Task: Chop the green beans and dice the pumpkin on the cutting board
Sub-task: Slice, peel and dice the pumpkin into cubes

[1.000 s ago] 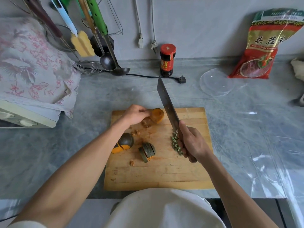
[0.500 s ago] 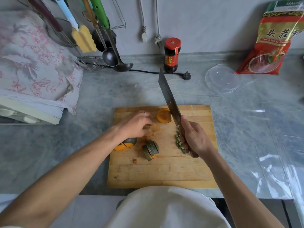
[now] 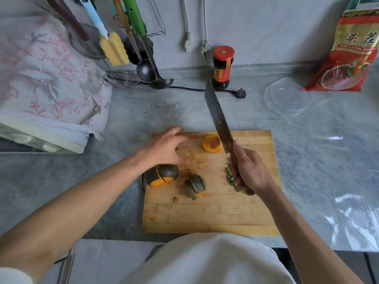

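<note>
Three pumpkin pieces lie on the cutting board [image 3: 211,214] in the head view: a round orange piece [image 3: 211,143] near its far edge, a large dark-skinned chunk [image 3: 161,174] at its left edge, and a small sliced wedge [image 3: 195,186] toward its middle. Chopped green beans [image 3: 231,177] sit in a small heap right of the wedge, partly under the right hand [image 3: 249,171], whose fingers wrap the handle of the cleaver [image 3: 218,117], blade raised and pointing away over the board's far edge. The left hand [image 3: 167,146] hovers with fingers spread and empty, above the large chunk. Dicing pumpkin seems the step in hand; next, the left hand likely needs to steady a piece under the blade.
</note>
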Motion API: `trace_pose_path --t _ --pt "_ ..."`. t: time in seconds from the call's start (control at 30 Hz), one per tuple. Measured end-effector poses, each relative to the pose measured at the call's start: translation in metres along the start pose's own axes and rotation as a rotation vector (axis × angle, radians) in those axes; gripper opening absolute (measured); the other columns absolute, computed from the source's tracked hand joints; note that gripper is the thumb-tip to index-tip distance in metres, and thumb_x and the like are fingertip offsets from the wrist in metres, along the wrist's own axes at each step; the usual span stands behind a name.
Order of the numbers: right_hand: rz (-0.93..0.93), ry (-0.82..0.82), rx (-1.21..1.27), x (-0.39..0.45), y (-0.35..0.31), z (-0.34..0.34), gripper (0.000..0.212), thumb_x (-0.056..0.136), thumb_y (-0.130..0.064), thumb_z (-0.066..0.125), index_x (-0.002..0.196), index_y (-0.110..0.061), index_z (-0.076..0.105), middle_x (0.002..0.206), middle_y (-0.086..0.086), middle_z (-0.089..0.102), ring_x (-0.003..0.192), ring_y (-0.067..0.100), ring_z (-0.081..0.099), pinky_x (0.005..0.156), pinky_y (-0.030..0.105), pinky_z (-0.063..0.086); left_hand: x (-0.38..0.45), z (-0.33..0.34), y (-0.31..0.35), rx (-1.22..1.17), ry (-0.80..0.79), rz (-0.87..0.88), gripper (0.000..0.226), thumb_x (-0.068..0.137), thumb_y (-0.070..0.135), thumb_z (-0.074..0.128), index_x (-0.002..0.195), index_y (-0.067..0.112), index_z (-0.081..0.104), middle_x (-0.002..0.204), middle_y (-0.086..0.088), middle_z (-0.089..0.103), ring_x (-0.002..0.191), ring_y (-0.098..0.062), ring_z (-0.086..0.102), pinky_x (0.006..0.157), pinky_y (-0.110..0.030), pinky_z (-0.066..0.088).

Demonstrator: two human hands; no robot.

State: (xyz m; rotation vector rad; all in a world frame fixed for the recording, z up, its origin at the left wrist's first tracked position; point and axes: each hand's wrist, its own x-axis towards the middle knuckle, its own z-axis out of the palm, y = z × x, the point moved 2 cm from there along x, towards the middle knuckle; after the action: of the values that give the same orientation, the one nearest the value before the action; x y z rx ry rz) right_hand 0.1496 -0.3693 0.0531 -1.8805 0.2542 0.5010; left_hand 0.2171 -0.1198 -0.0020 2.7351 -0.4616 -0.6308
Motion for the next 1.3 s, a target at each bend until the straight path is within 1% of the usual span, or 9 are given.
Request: trace_pose_path --t 0.1,0.23,0.33,0.47,0.6,0.87,1.0,1.13,1.3 --pt "-0.002 0.004 -0.012 -0.001 -0.001 0.001 0.065 0.103 -0.06 0.029 0.068 -0.009 0.049 0.046 0.002 0.053 0.04 0.021 0.047 0.039 0.034 0.041 0.008 0.021 0.0 -0.008 -0.047 -0.052 0.075 0.069 0.049 0.086 0.136 0.027 0.06 0.157 -0.012 0.033 0.143 -0.031 0.034 0.114 -0.045 0.038" --pt "-0.013 -0.002 -0.007 -0.002 0.0 0.002 0.067 0.103 -0.061 0.028 0.068 -0.008 0.049 0.046 0.005 0.053 0.04 0.022 0.047 0.039 0.032 0.041 0.009 0.015 -0.013 -0.033 0.007 0.096 0.018 0.083 0.022 0.08 0.1 0.02 0.078 0.114 0.0 0.06 0.105 -0.02 0.06 0.089 -0.039 0.051" --pt "-0.003 -0.004 -0.003 -0.001 -0.001 0.003 0.067 0.102 -0.062 0.028 0.068 -0.008 0.049 0.046 0.004 0.053 0.039 0.021 0.047 0.038 0.029 0.039 0.006 0.001 -0.029 -0.035 0.055 0.136 0.007 0.083 0.012 0.079 0.089 0.016 0.08 0.097 0.004 0.064 0.087 -0.012 0.06 0.084 -0.044 0.054" --pt "-0.002 0.002 -0.005 -0.001 -0.002 0.005 0.067 0.102 -0.062 0.028 0.066 -0.01 0.048 0.047 0.002 0.053 0.039 0.019 0.047 0.039 0.028 0.039 0.001 -0.008 -0.04 -0.103 0.084 0.044 0.013 0.084 0.023 0.079 0.095 0.017 0.079 0.103 0.003 0.069 0.095 -0.014 0.064 0.091 -0.043 0.052" --pt "0.011 -0.004 0.037 0.0 -0.004 0.008 0.063 0.102 -0.061 0.029 0.069 -0.011 0.047 0.05 0.004 0.052 0.041 0.019 0.045 0.038 0.025 0.037 -0.006 -0.005 -0.022 0.007 -0.013 -0.013 0.046 0.072 0.051 0.083 0.107 0.023 0.071 0.113 0.008 0.055 0.1 -0.012 0.054 0.086 -0.033 0.049" --pt "0.02 -0.032 0.063 0.0 -0.008 0.013 0.061 0.102 -0.059 0.029 0.073 -0.01 0.048 0.054 0.007 0.052 0.042 0.02 0.045 0.036 0.024 0.036 0.012 -0.012 -0.018 0.088 -0.1 -0.059 0.022 0.077 0.026 0.085 0.092 0.024 0.068 0.103 0.004 0.053 0.092 -0.016 0.057 0.073 -0.028 0.045" --pt "0.025 -0.025 0.061 -0.001 -0.008 0.012 0.061 0.102 -0.06 0.029 0.073 -0.01 0.048 0.053 0.008 0.052 0.044 0.022 0.045 0.038 0.025 0.036 0.009 -0.022 -0.042 -0.012 -0.044 -0.067 0.009 0.085 0.019 0.078 0.094 0.018 0.077 0.1 0.004 0.06 0.099 -0.018 0.06 0.085 -0.033 0.048" --pt "0.021 -0.018 0.069 0.0 -0.01 0.012 0.061 0.102 -0.059 0.029 0.073 -0.009 0.048 0.053 0.007 0.051 0.042 0.02 0.045 0.036 0.024 0.036 -0.001 -0.021 -0.046 -0.164 0.071 -0.077 0.016 0.09 0.016 0.073 0.105 0.014 0.077 0.106 -0.002 0.07 0.099 -0.018 0.065 0.094 -0.042 0.052" --pt "0.023 -0.015 0.062 0.0 -0.012 0.017 0.062 0.103 -0.058 0.028 0.072 -0.008 0.048 0.052 0.006 0.052 0.041 0.019 0.045 0.035 0.021 0.034 -0.006 -0.01 -0.029 -0.012 -0.004 -0.167 0.056 0.07 0.049 0.086 0.113 0.021 0.064 0.108 0.001 0.05 0.098 -0.016 0.053 0.083 -0.036 0.051"
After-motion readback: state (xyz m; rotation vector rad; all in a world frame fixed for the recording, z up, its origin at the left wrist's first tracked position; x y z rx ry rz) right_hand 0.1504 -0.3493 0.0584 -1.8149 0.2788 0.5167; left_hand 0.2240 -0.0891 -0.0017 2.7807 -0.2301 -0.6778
